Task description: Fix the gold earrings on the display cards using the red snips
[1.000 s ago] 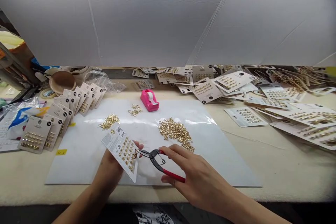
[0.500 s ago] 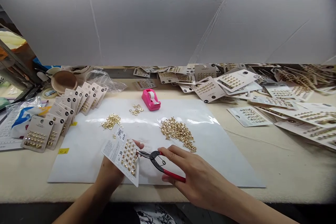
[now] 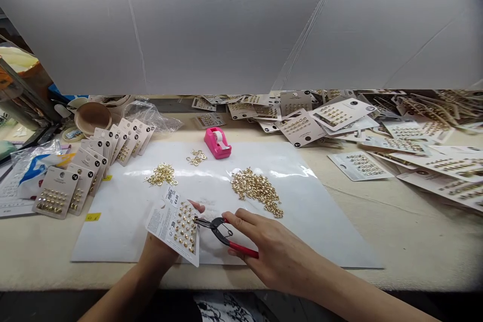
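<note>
A white card (image 3: 174, 224) with rows of small gold pieces and a price label is tilted over the white sheet. My left hand (image 3: 161, 250) holds it from behind, most of its fingers hidden by the card. My right hand (image 3: 269, 241) is closed round red-handled pliers (image 3: 243, 250); their black jaws touch a gold piece at the card's upper right edge. A heap of small gold pieces (image 3: 256, 187) lies to the right of the card. Beyond the card are a pile of gold rings (image 3: 161, 174) and a smaller pile of gold hooks (image 3: 196, 157).
A pink tape dispenser (image 3: 218, 143) stands at the sheet's far edge. Carded sets (image 3: 56, 192) fan out on the left, near a brown bowl (image 3: 93, 117) and a clear plastic bag (image 3: 151, 116). Many more cards (image 3: 302, 129) are heaped at the back and right.
My right hand and the pliers have shifted slightly left, and the handles look closer together. The card has tilted a little in my left hand.
</note>
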{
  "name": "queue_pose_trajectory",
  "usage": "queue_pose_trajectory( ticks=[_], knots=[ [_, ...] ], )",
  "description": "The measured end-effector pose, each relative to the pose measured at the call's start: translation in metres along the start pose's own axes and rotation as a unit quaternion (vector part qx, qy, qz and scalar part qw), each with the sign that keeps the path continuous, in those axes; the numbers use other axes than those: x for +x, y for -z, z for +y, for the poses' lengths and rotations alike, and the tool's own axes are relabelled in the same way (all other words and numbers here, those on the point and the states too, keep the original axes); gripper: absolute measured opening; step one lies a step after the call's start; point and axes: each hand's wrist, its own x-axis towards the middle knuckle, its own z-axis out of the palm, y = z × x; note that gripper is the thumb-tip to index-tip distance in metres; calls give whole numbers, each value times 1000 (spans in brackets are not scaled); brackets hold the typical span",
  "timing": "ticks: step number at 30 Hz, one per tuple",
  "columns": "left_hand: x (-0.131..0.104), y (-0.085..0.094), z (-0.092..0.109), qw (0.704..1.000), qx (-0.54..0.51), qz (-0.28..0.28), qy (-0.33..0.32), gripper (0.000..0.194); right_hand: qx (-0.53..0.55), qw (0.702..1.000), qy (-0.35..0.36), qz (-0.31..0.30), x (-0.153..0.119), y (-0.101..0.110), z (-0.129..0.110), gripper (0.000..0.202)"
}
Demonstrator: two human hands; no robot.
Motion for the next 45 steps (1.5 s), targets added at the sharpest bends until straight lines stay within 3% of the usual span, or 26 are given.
queue_pose_trajectory(
  ticks=[3, 7, 10, 12, 15, 18, 21, 24, 26, 28, 30, 32, 37, 45],
  knots=[
    [2, -2, 6, 1000, -2, 15, 21, 27, 1, 1000, -6, -3, -1, 2, -3, 43],
    [0, -10, 18, 993, -83, 36, 77, 26, 13, 999, -26, 43, -5, 11, 9, 51],
    [-5, -12, 28, 981, -145, 57, 112, 27, -9, 989, -124, 80, -8, 25, 41, 51],
    [-7, -9, 36, 978, -159, 68, 117, 28, -81, 963, -228, 116, -9, 34, 71, 56],
    [-3, -1, 46, 979, -152, 64, 117, 29, -174, 912, -355, 111, -8, 40, 113, 59],
    [11, 6, 56, 984, -116, 59, 125, 31, -217, 888, -396, 86, -6, 38, 140, 62],
    [32, 9, 64, 988, -88, 66, 110, 32, -272, 884, -372, 77, -5, 33, 148, 62],
    [49, 9, 66, 989, -91, 59, 103, 31, -312, 891, -310, 114, -3, 32, 137, 52],
    [57, 8, 63, 989, -96, 57, 101, 31, -283, 912, -239, 176, 2, 32, 119, 39],
    [62, 7, 56, 989, -98, 54, 97, 30, -182, 946, -145, 224, 13, 29, 94, 28],
    [65, 7, 49, 990, -98, 57, 89, 29, -44, 980, -35, 190, 29, 23, 68, 24],
    [67, 8, 43, 990, -100, 60, 80, 30, 3, 989, 23, 144, 48, 15, 47, 22],
    [67, 12, 32, 991, -96, 54, 72, 30, -50, 994, 74, 69, 83, 1, 31, 23],
    [65, 16, 22, 995, -71, 22, 68, 28, -142, 983, 114, -5, 93, 4, 29, 21]
  ],
)
